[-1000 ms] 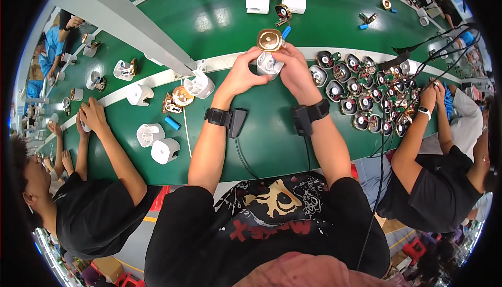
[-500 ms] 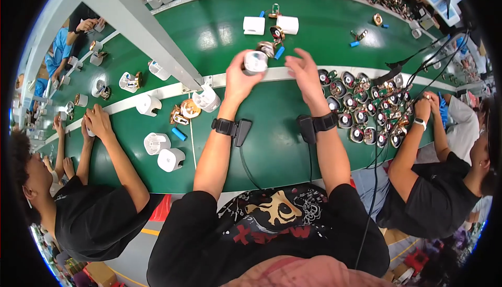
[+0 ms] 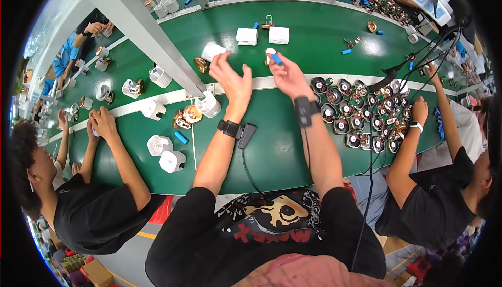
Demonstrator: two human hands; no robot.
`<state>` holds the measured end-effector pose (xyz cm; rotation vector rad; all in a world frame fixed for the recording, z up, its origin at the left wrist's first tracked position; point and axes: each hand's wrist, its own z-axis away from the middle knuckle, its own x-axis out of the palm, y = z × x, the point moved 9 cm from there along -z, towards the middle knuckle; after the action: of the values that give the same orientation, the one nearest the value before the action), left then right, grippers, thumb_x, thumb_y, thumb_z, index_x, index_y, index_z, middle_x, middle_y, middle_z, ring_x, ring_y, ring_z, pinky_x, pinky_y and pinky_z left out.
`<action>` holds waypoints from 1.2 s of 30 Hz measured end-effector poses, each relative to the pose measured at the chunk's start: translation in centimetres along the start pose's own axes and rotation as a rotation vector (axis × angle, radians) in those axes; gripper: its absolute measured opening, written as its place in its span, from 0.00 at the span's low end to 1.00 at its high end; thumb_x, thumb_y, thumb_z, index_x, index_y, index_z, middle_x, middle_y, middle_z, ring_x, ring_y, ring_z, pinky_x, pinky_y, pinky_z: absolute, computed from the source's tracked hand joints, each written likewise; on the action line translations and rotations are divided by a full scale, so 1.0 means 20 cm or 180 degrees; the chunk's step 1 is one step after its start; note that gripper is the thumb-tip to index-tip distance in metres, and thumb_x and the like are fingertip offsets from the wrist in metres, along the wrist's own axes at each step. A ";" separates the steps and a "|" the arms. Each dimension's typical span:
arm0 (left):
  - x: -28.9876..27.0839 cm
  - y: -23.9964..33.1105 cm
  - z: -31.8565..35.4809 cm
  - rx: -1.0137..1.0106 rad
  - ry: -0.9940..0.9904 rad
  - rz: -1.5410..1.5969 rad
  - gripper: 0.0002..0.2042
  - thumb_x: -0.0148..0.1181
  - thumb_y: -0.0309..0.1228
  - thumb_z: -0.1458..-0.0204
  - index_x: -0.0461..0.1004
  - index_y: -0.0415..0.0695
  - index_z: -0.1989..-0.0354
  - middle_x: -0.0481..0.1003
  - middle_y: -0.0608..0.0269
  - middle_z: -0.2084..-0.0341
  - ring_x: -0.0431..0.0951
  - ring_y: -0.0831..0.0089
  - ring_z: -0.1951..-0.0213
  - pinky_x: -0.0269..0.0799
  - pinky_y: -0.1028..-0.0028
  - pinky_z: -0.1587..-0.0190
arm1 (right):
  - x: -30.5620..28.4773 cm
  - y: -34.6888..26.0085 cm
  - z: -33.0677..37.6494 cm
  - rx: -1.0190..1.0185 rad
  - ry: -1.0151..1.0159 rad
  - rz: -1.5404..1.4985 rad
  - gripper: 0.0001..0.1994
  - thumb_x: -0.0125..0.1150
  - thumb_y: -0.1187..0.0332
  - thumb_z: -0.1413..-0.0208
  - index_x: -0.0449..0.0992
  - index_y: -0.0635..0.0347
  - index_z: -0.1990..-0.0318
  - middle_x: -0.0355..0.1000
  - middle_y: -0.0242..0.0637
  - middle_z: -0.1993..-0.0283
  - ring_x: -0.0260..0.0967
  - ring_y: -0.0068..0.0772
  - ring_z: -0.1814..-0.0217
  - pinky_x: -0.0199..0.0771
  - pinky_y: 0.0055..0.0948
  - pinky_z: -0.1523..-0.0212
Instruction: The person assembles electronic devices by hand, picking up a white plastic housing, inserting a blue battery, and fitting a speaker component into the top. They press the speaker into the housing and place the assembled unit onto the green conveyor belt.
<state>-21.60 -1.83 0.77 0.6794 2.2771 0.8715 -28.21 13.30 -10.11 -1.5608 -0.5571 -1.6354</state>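
Note:
My left hand [image 3: 232, 80] is open, its fingers spread beside a white plastic housing [image 3: 213, 51] that lies tilted on the green belt. A round gold-rimmed part [image 3: 201, 65] sits at that housing's left end. My right hand [image 3: 289, 78] pinches a blue cylindrical battery [image 3: 277, 60] over the belt's near edge. Right by the battery's tip is a small coppery assembly with a round white face [image 3: 270, 53]; whether they are joined I cannot make out. Two more white housings [image 3: 247, 36] [image 3: 279, 35] lie just beyond my hands.
Right of my arms stand rows of round black-rimmed speaker units [image 3: 345, 108]. White housings [image 3: 172, 161] and a loose blue battery [image 3: 181, 138] lie at left. A metal post [image 3: 157, 31] slants down beside my left hand. Co-workers sit on both sides; black cables hang at right.
The white housing from my left hand now lies on the belt, further left, and that hand has opened. My right hand has moved left and closed on a blue battery.

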 end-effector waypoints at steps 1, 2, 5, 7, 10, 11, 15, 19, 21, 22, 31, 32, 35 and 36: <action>0.00 -0.02 -0.01 0.0090 -0.0206 -0.0122 0.31 0.66 0.26 0.56 0.61 0.37 0.41 0.57 0.40 0.41 0.55 0.43 0.39 0.54 0.51 0.37 | 0.07 0.09 0.06 -0.0604 0.0154 -0.0145 0.13 0.55 0.67 0.36 0.71 0.64 0.48 0.74 0.45 0.53 0.64 0.18 0.75 0.67 0.18 0.79; 0.07 0.01 -0.05 0.0232 -0.0447 -0.0156 0.31 0.66 0.27 0.56 0.61 0.37 0.41 0.57 0.40 0.41 0.55 0.44 0.39 0.54 0.51 0.38 | 0.13 0.08 0.18 -0.1313 0.0311 -0.0262 0.11 0.52 0.71 0.35 0.71 0.63 0.48 0.73 0.42 0.52 0.58 0.13 0.77 0.61 0.14 0.82; 0.29 0.03 -0.18 0.0291 -0.0638 -0.0166 0.30 0.67 0.30 0.56 0.63 0.41 0.42 0.59 0.41 0.42 0.57 0.45 0.40 0.54 0.51 0.37 | 0.17 0.13 0.37 -0.1639 0.0542 0.0382 0.12 0.52 0.70 0.34 0.71 0.63 0.47 0.73 0.40 0.54 0.59 0.12 0.76 0.60 0.13 0.80; 0.46 -0.01 -0.26 0.0132 -0.0525 -0.0179 0.29 0.67 0.31 0.56 0.65 0.44 0.42 0.60 0.41 0.42 0.57 0.46 0.40 0.54 0.51 0.37 | 0.20 0.15 0.46 -0.1706 0.0668 0.0706 0.12 0.52 0.69 0.34 0.71 0.63 0.47 0.73 0.39 0.54 0.60 0.12 0.76 0.60 0.13 0.80; 0.56 -0.14 -0.33 -0.0631 0.0039 -0.0818 0.29 0.68 0.32 0.55 0.65 0.47 0.43 0.62 0.42 0.46 0.59 0.45 0.42 0.57 0.52 0.40 | 0.28 0.04 0.54 -0.2414 0.0955 0.1530 0.11 0.52 0.69 0.34 0.71 0.63 0.48 0.73 0.38 0.54 0.60 0.11 0.75 0.58 0.12 0.78; 0.60 -0.19 -0.31 -0.1016 -0.0071 -0.0721 0.29 0.69 0.33 0.56 0.66 0.49 0.43 0.63 0.43 0.46 0.60 0.44 0.42 0.57 0.52 0.39 | 0.28 0.04 0.54 -0.2404 0.0942 0.1531 0.11 0.52 0.69 0.34 0.71 0.63 0.48 0.73 0.38 0.54 0.60 0.11 0.75 0.58 0.12 0.78; 0.59 -0.33 -0.28 -0.1394 -0.0169 -0.0355 0.29 0.71 0.34 0.60 0.68 0.53 0.45 0.65 0.43 0.48 0.61 0.44 0.42 0.57 0.52 0.39 | 0.27 0.05 0.55 -0.2529 0.1164 0.1439 0.11 0.55 0.70 0.36 0.73 0.64 0.50 0.76 0.42 0.57 0.59 0.12 0.77 0.58 0.15 0.77; 0.48 -0.22 -0.19 -0.0355 -0.0148 -0.0033 0.24 0.72 0.31 0.62 0.72 0.52 0.53 0.67 0.46 0.51 0.62 0.45 0.44 0.58 0.53 0.40 | 0.20 0.04 0.54 -0.2390 0.1295 0.1534 0.10 0.54 0.69 0.35 0.72 0.63 0.50 0.75 0.37 0.57 0.59 0.12 0.75 0.59 0.15 0.76; 0.39 -0.08 -0.10 0.0101 -0.0205 -0.0073 0.17 0.70 0.26 0.62 0.75 0.50 0.61 0.69 0.48 0.53 0.63 0.46 0.45 0.60 0.55 0.40 | 0.18 0.02 0.55 -0.2476 0.1371 0.1671 0.10 0.54 0.70 0.35 0.73 0.64 0.51 0.75 0.37 0.59 0.60 0.12 0.74 0.59 0.15 0.76; 0.35 -0.06 -0.09 0.0089 -0.0224 -0.0120 0.17 0.70 0.26 0.62 0.75 0.50 0.61 0.69 0.48 0.53 0.63 0.46 0.45 0.60 0.55 0.40 | 0.18 0.01 0.55 -0.2509 0.1397 0.1736 0.09 0.54 0.70 0.35 0.73 0.64 0.52 0.75 0.36 0.60 0.60 0.13 0.74 0.59 0.15 0.75; 0.08 0.33 0.19 0.1370 -0.1053 -0.0198 0.08 0.64 0.17 0.58 0.76 0.45 0.71 0.68 0.52 0.51 0.65 0.45 0.43 0.66 0.55 0.43 | 0.31 0.01 0.59 -0.2898 0.1612 0.2546 0.12 0.54 0.72 0.36 0.74 0.66 0.48 0.77 0.40 0.53 0.66 0.14 0.70 0.66 0.16 0.72; 0.04 0.36 0.23 0.1477 -0.1084 -0.0302 0.09 0.64 0.17 0.58 0.76 0.45 0.69 0.68 0.52 0.51 0.65 0.45 0.43 0.67 0.54 0.43 | 0.32 0.01 0.59 -0.3010 0.1746 0.2815 0.13 0.54 0.72 0.37 0.73 0.67 0.47 0.77 0.40 0.52 0.67 0.14 0.68 0.67 0.17 0.71; 0.05 0.31 0.30 0.1413 -0.1340 -0.0249 0.14 0.66 0.19 0.58 0.75 0.46 0.62 0.68 0.52 0.51 0.65 0.44 0.43 0.67 0.54 0.42 | 0.32 0.03 0.59 -0.3202 0.2052 0.3363 0.15 0.54 0.72 0.37 0.73 0.68 0.44 0.77 0.40 0.49 0.70 0.15 0.65 0.70 0.18 0.69; 0.07 0.29 0.30 0.1263 -0.1519 -0.0108 0.17 0.67 0.20 0.59 0.74 0.46 0.58 0.68 0.52 0.50 0.65 0.44 0.43 0.67 0.54 0.42 | 0.32 0.03 0.58 -0.3267 0.2083 0.3478 0.15 0.54 0.72 0.37 0.73 0.68 0.44 0.77 0.40 0.49 0.70 0.15 0.63 0.70 0.18 0.68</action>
<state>-17.14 5.32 0.83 0.9057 2.0209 0.1985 -20.06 20.38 -2.37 -1.3381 1.4403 -1.3582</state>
